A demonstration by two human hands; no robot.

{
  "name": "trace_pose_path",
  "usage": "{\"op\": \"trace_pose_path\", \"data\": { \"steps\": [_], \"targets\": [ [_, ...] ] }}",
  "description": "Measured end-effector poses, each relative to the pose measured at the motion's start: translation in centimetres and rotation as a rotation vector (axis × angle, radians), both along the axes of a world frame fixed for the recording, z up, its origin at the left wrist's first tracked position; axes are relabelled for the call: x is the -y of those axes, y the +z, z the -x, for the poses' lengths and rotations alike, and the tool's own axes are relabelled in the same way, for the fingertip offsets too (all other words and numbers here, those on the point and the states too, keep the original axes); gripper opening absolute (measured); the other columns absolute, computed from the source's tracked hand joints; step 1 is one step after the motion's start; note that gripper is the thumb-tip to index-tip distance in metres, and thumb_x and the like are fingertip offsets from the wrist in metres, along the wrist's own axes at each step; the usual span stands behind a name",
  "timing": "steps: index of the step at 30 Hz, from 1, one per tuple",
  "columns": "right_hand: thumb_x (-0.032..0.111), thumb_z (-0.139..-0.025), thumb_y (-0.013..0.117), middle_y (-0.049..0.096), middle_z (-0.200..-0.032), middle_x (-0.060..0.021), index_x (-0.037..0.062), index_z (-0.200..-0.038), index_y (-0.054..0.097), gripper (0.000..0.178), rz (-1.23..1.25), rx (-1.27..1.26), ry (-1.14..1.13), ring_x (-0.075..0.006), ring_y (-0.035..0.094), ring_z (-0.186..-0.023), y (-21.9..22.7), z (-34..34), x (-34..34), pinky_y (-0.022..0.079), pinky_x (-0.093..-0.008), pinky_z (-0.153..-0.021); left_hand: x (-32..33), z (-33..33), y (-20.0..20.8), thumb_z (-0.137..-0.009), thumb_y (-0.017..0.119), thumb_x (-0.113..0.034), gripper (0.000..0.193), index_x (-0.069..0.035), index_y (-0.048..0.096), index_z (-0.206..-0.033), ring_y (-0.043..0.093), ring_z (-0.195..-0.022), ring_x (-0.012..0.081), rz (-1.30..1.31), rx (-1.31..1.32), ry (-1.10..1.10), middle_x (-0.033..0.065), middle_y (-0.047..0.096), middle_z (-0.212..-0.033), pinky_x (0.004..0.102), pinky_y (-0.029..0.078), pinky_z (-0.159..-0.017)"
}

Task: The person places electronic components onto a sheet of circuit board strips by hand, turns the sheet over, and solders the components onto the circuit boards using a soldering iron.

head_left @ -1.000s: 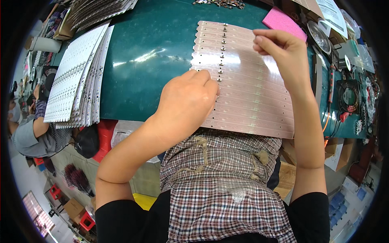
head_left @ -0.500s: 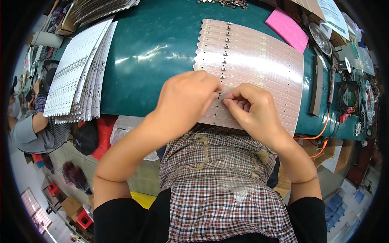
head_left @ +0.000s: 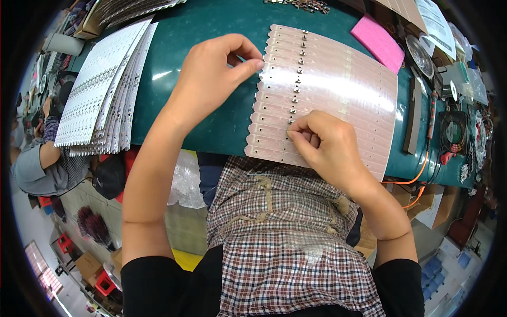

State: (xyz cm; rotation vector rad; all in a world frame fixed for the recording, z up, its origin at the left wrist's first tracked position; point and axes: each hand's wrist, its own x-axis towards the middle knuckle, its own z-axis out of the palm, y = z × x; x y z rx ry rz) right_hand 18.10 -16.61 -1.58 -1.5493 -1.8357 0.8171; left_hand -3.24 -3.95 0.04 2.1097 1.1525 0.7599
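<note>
Where the row of small metal clips (head_left: 300,62) comes to its near end, the thumb and forefinger of the right hand (head_left: 332,145) are pinched together over the panel of pinkish-tan strips (head_left: 343,87); whether a part sits between those tips I cannot tell. The panel lies flat on the green tabletop (head_left: 222,127), directly in front of the person, its strips running left to right with their right ends dipping a little nearer the body. The clips cross those strips, in a line from the far edge toward the person, so the near end of that line lies just beyond the right fingertips. The right hand is clearly the nearer one to it. The left hand (head_left: 214,71) is at the panel's scalloped left edge, farther off, its thumb and forefinger tips brought together; I cannot tell whether they touch the edge or hold anything.

By count: one panel, made up of roughly a dozen strips, and about ten clips, too small to number surely. Around them are one pink foam sheet (head_left: 377,42), one dark bar (head_left: 413,116), one heap of loose small parts (head_left: 301,5), too many to count, and one fanned stack of white panels (head_left: 100,84), several deep.
</note>
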Motion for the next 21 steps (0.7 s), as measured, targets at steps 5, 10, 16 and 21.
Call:
{"op": "trace_pose_path", "data": {
  "steps": [5, 10, 16, 21],
  "targets": [
    [0.003, -0.079, 0.074, 0.064, -0.075, -0.0097, 0.0044, -0.083, 0.066, 0.009, -0.243, 0.115, 0.076, -0.0285, 0.066, -0.066, -0.8, 0.3, 0.2, 0.052, -0.0376, -0.057, -4.3, -1.0, -1.3, -0.091, 0.074, -0.016, 0.017, -0.001, 0.072, -0.098, 0.067, -0.079, 0.0117, -0.124, -0.06, 0.046, 0.0045, 0.073, -0.086, 0.0261, 0.052, -0.074],
    [0.005, -0.079, 0.073, 0.06, -0.074, -0.0093, 0.0047, -0.081, 0.064, 0.009, -0.35, 0.223, 0.1, -0.0294, 0.064, -0.065, -0.9, 0.5, 0.5, 0.052, -0.0399, -0.056, -9.2, -4.3, -2.3, -0.088, 0.073, -0.015, 0.015, -0.003, 0.073, -0.097, 0.069, -0.082, 0.0203, -0.258, -0.17, 0.132, 0.0095, 0.074, -0.089, 0.0327, 0.054, -0.077],
    [0.002, -0.078, 0.077, 0.062, -0.072, -0.0085, 0.0043, -0.086, 0.068, 0.012, -0.355, 0.194, 0.074, -0.0269, 0.064, -0.064, -0.5, 0.6, 0.6, 0.051, -0.0371, -0.055, -13.3, -7.1, -3.7, -0.082, 0.074, -0.018, 0.014, -0.008, 0.075, -0.091, 0.07, -0.091, 0.034, -0.385, -0.147, 0.216, 0.0148, 0.073, -0.095, 0.0451, 0.054, -0.082],
    [0.004, -0.081, 0.075, 0.062, -0.073, -0.0093, 0.0047, -0.086, 0.069, 0.008, -0.321, 0.144, 0.068, -0.0266, 0.064, -0.065, 0.8, -0.4, 0.2, 0.051, -0.0373, -0.056, -14.3, -7.3, -4.3, -0.082, 0.075, -0.02, 0.015, -0.008, 0.075, -0.09, 0.07, -0.091, 0.0336, -0.303, -0.23, 0.306, 0.0144, 0.073, -0.094, 0.044, 0.054, -0.082]
  ]
}}
